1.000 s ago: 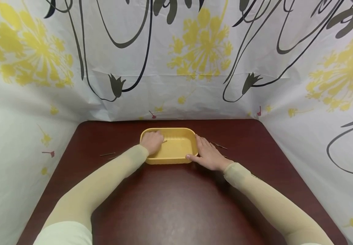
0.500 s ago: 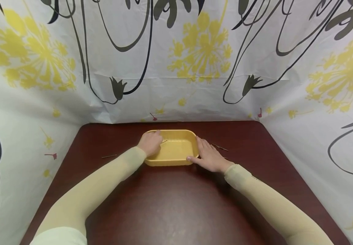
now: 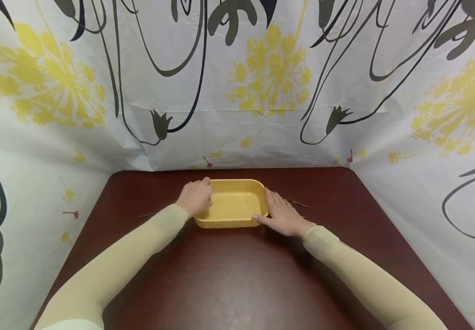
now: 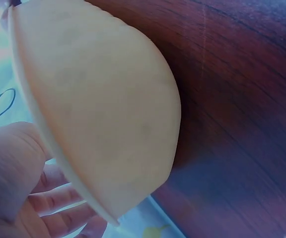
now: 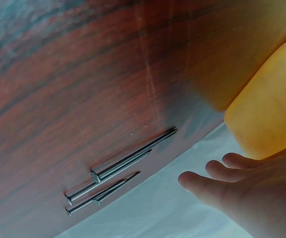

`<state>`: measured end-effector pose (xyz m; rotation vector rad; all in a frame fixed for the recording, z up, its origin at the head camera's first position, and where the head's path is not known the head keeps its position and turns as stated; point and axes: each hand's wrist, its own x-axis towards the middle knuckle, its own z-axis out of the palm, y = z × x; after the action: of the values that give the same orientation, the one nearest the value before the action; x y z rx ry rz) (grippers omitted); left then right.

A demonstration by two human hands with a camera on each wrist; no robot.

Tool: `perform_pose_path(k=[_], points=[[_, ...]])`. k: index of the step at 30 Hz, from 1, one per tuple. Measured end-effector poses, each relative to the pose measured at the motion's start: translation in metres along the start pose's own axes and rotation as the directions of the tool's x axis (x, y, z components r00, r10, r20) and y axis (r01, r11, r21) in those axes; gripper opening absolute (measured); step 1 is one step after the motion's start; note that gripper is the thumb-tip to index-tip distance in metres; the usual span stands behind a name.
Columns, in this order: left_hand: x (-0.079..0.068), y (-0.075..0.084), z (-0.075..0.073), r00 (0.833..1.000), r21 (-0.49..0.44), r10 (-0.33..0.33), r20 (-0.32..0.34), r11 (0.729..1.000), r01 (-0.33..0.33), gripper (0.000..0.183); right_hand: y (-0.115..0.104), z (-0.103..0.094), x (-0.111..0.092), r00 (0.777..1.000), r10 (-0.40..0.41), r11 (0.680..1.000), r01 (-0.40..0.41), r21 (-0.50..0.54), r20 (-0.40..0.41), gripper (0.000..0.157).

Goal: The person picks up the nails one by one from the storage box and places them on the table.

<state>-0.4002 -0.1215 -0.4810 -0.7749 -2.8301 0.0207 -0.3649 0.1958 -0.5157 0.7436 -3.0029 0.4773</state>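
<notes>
A yellow tray [image 3: 237,223] stands near the table's back edge. My left hand [image 3: 195,197] is at its left end, over the rim. In the left wrist view the fingers [image 4: 58,198] are bent loosely beyond the tray wall [image 4: 103,99], and the fingertips are partly hidden. A thin nail [image 3: 218,194] shows inside the tray beside this hand. My right hand [image 3: 283,214] rests against the tray's right end, fingers fairly straight, thumb at the front corner. Several metal nails [image 5: 133,154] lie on the table near the right hand.
The dark reddish-brown table [image 3: 237,275] stretches toward me. Patterned white cloth [image 3: 237,91] hangs behind it and along both sides. Another thin nail [image 3: 146,215] lies left of the tray, partly behind the left forearm.
My left hand has moved left from inside the tray to its left rim, and more of the nail inside shows. The right hand keeps its place on the tray. The view has tilted up slightly.
</notes>
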Motion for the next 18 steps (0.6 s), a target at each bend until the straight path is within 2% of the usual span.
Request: perform_pose_path(k=[6,11,18], points=[[-0.010,-0.006,-0.011,0.999,-0.027,-0.009,-0.053,1.000,0.007,0.021,0.001,0.001,0.000,1.000,0.005,1.000,-0.005,-0.008,-0.002,0.112],[-0.019,-0.010,-0.019,0.995,-0.099,-0.042,-0.087,0.995,0.033,0.025,0.001,0.001,-0.001,1.000,0.019,1.000,-0.019,-0.004,-0.004,0.113],[-0.039,-0.016,-0.029,0.980,-0.181,-0.067,-0.188,0.983,0.032,0.017,-0.001,0.003,-0.002,1.000,0.018,1.000,-0.017,0.012,-0.007,0.113]])
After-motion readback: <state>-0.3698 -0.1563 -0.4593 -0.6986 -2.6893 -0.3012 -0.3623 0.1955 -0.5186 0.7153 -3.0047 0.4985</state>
